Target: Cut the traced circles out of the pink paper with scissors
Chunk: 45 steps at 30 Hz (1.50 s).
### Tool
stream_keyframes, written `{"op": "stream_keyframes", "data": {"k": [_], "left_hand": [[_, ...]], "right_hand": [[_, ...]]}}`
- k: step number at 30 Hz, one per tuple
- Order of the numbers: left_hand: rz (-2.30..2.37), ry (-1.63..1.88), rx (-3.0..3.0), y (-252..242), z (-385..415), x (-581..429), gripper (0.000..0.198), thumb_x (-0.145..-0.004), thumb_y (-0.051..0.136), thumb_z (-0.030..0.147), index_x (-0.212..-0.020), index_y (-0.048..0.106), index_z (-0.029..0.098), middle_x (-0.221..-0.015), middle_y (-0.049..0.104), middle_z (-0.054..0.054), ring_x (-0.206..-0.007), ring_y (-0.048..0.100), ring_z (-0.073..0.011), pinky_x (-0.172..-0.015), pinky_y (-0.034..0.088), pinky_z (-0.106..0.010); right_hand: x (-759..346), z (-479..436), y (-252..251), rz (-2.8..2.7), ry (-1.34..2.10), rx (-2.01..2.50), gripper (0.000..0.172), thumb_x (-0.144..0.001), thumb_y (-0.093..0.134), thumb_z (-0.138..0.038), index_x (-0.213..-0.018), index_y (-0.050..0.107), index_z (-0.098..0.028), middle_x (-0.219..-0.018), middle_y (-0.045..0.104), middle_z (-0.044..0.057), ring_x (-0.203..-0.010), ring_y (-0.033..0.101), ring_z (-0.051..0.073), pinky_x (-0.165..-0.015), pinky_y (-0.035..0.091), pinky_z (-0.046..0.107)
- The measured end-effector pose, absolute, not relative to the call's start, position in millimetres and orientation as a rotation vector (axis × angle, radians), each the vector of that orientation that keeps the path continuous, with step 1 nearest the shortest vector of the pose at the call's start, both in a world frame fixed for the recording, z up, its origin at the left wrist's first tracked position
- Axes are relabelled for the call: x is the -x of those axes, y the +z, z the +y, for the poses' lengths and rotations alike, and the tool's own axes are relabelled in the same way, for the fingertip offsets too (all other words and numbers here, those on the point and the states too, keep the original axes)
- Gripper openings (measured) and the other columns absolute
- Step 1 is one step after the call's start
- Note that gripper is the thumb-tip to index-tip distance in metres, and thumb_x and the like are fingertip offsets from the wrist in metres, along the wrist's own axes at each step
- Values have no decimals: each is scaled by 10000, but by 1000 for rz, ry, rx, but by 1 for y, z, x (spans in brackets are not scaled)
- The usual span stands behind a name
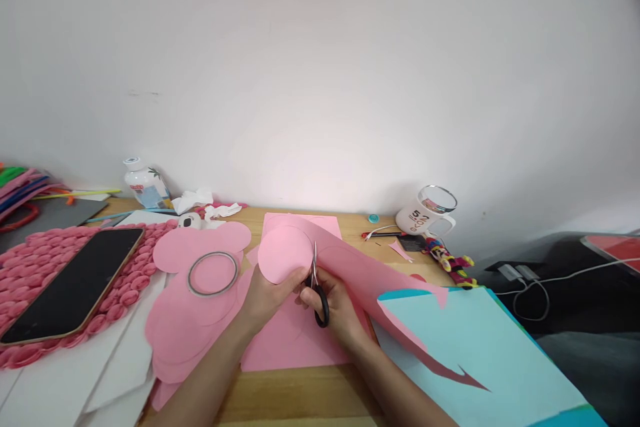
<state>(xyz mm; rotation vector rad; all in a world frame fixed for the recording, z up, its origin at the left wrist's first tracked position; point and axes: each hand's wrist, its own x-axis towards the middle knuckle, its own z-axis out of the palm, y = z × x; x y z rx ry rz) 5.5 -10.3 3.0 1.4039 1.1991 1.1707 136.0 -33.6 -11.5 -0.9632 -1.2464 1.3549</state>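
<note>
My right hand (333, 300) is wrapped round the black handles of a pair of scissors (323, 310), whose blades point up and away from me. Between thumb and fingers, my left hand (275, 290) pinches a round of pink paper (285, 253) just left of the blades. A long curling strip of pink paper (370, 273) stretches from the blades over my right hand and droops to the right. Below both hands lie flat pink sheets (300, 347). Whether the blades are closed on paper is hard to see.
Left of my hands, pink cloud-shaped cutouts (185, 327) carry a ring (213, 273). A phone (75, 280) rests on a pink knitted mat (30, 253). A white bottle (147, 183) and a mug (427, 210) stand by the wall. Light blue paper (480, 353) lies at right.
</note>
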Motion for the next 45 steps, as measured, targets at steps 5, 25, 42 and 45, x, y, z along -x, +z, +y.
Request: {"op": "stream_keyframes", "data": {"k": [5, 25, 42, 45], "left_hand": [[1177, 1178, -1425, 3, -9, -4, 140, -704, 621, 304, -680, 606, 168, -608, 639, -10, -587, 603, -163, -559, 503, -265], [1139, 1174, -1366, 8, -10, -3, 158, -674, 642, 317, -703, 617, 164, -608, 631, -15, -610, 605, -170, -564, 513, -270], [1112, 1171, -1363, 13, -11, -2, 141, -686, 625, 271, -627, 565, 159, -548, 557, 15, -534, 533, -126, -501, 447, -229], [1115, 1159, -1368, 11, -10, -1, 149, -695, 619, 281, -643, 564, 153, -561, 552, 10, -550, 531, -130, -514, 448, -235]], "right_hand": [[-137, -33, -11, -1295, 1348, 995, 291, -675, 668, -458, -682, 517, -210, -598, 506, -25, -549, 434, 135, -540, 372, 256], [-142, -32, -16, -1327, 1354, 1005, 192, -691, 655, -374, -707, 563, -207, -582, 486, -32, -544, 408, 134, -540, 343, 255], [-140, -34, -8, -1310, 1371, 1016, 167, -703, 641, -328, -687, 544, -193, -521, 473, -47, -506, 416, 113, -496, 355, 231], [-140, -34, -7, -1294, 1394, 1018, 169, -698, 644, -321, -695, 541, -187, -525, 481, -45, -505, 424, 112, -494, 356, 228]]}}
